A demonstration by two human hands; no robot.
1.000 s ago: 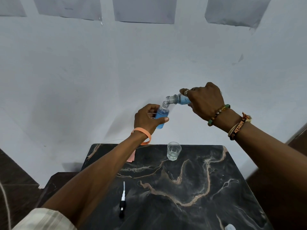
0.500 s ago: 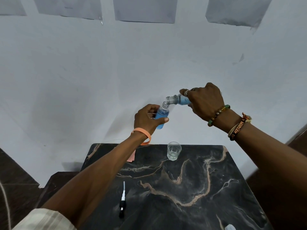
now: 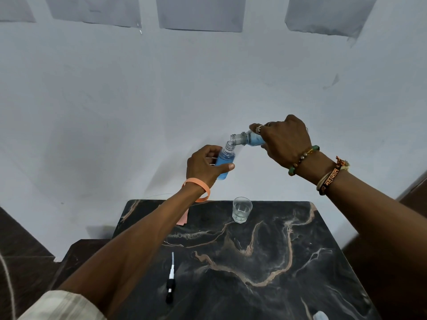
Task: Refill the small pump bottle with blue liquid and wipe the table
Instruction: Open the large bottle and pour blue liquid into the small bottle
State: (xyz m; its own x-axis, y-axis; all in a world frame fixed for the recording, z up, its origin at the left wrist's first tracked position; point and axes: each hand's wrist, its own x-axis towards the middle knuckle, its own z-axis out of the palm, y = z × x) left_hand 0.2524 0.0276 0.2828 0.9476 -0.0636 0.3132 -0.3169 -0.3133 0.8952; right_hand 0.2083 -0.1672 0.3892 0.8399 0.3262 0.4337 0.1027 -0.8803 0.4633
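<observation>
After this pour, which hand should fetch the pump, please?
Probably right hand: left hand grips the open small bottle; the right need only put down the big bottle, then reach the pump.

Soft, cool, even light falls on your wall; faint shadows there. Wide-angle bends the edges; corners go soft.

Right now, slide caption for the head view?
Right hand tips a refill bottle into the small bottle held by the left hand, above a marble table holding a glass and the pump.
</observation>
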